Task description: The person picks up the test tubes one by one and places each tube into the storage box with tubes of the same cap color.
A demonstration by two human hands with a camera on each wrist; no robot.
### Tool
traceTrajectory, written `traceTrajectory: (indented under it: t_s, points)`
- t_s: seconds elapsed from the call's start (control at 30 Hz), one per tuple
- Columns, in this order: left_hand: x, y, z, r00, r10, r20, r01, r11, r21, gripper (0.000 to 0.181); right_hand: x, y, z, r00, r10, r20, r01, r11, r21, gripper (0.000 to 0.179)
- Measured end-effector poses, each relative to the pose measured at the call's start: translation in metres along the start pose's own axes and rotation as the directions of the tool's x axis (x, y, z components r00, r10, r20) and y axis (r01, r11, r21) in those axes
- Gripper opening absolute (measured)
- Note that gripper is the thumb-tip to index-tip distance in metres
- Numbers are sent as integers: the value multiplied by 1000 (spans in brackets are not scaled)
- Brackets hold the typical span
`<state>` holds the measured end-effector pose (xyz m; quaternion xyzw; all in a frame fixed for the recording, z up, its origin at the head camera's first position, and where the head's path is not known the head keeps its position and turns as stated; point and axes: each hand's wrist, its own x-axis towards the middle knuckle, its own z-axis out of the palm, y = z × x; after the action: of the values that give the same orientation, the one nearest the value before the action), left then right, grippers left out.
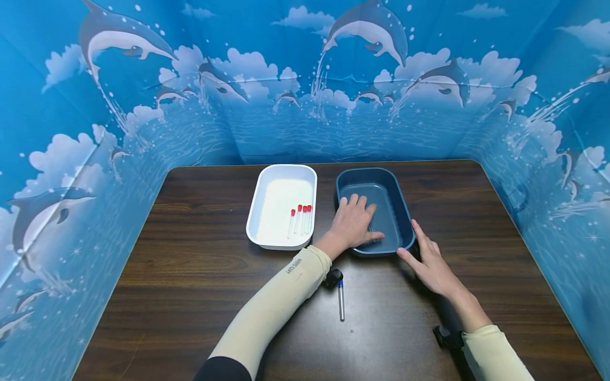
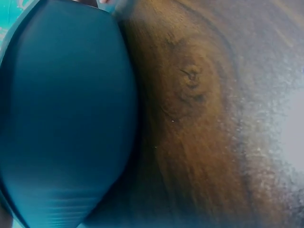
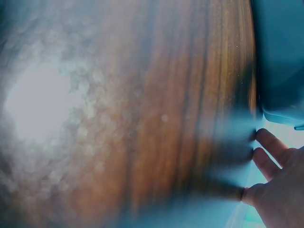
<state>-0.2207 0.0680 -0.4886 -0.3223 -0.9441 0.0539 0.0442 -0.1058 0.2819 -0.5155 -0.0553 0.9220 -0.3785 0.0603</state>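
My left hand [image 1: 351,222] reaches into a dark blue tray [image 1: 405,214], palm down with fingers spread. Beside its thumb, thin clear tubes [image 1: 371,230] show partly; the hand hides the rest of them. At the tray's front right corner, my right hand [image 1: 431,264] has its thumb and fingers stretched against the outside. The left wrist view shows the tray's blue wall [image 2: 71,104], not the left hand's fingers. Several clear test tubes with red caps [image 1: 299,208] lie in a white tray [image 1: 257,225] to the left.
A clear tube with a blue cap [image 1: 341,304] lies on the brown wooden table [image 1: 200,275], in front of the blue tray and near my left wrist. A blue dolphin-print curtain [image 1: 286,132] surrounds the table's back and sides.
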Motion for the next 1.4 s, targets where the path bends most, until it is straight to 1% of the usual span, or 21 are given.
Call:
traceTrajectory:
  t_s: [0.1, 0.17, 0.27, 0.43, 0.6, 0.77, 0.83, 0.93, 1.07, 1.27, 1.4]
  points:
    - [0, -1, 0, 998, 3, -59, -5, 1000, -23, 81, 0, 0, 0, 1000, 4, 0, -4, 1000, -2, 83]
    - [-1, -2, 1, 994, 1, -106, -5, 999, -41, 77, 0, -1, 0, 1000, 3, -2, -3, 1000, -2, 83]
    - [-2, -3, 2, 987, -13, -160, 2, 998, -67, 73, 0, -1, 0, 1000, 2, -2, -2, 1000, -1, 83]
    - [-5, -5, 2, 976, -29, -216, 3, 993, -116, 68, 0, 0, 1, 1000, 1, -2, -1, 1000, 0, 83]
    - [-12, -6, -1, 964, -34, -265, -6, 989, -149, 64, 1, 0, 1, 1000, -8, -9, 8, 1000, 1, 83]
    - [-21, -2, -7, 949, -12, -314, -46, 983, -175, 62, 1, 1, 1, 1000, -5, -6, 5, 1000, 3, 83]
    - [-26, 1, -9, 941, 4, -338, -69, 982, -178, 60, 1, 2, 1, 1000, -6, -3, 6, 1000, 5, 83]
    - [-36, 6, -13, 924, 27, -381, -105, 977, -185, 59, 1, 2, 1, 1000, -8, -3, 8, 1000, 4, 83]
    - [-50, 15, -21, 906, 51, -420, -152, 966, -211, 57, 1, 1, 1, 1000, -6, -3, 6, 1000, 2, 83]
    - [-77, 25, -33, 899, 105, -425, -210, 955, -208, 56, 1, 1, 1, 1000, -6, 0, 6, 1000, 5, 83]
    - [-96, 25, -37, 903, 107, -416, -220, 948, -232, 57, 0, 0, 1, 1000, -3, -7, 3, 1000, 0, 83]
